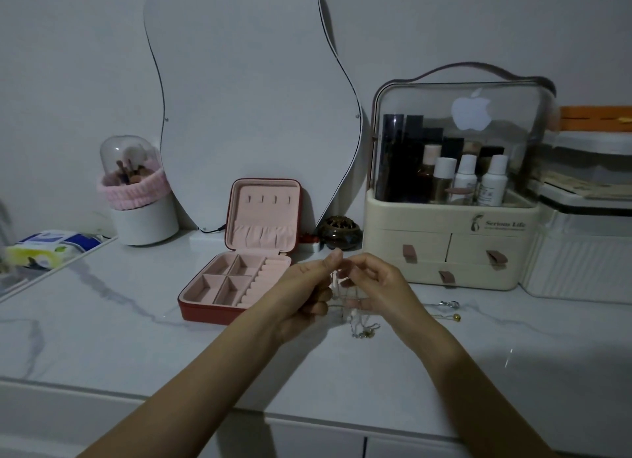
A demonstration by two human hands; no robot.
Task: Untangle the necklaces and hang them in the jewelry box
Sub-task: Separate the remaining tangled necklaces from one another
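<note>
A red jewelry box (205, 312) with pink lining stands open on the marble top, its lid upright with several small hooks and nothing on them. Just right of it, above the table, my left hand (306, 295) and my right hand (378, 285) pinch a tangle of thin silver necklaces (357, 315). The chains hang down between my hands, and their ends with small beads touch the tabletop. Another necklace (448, 308) with a gold bead lies loose on the table to the right.
A cream cosmetics organiser (455, 225) with drawers stands at the back right. A wavy mirror (253, 98) leans behind the box, with a small dark round burner (340, 233) beside it. A brush holder (143, 201) and tissue packs (44, 249) sit at the left.
</note>
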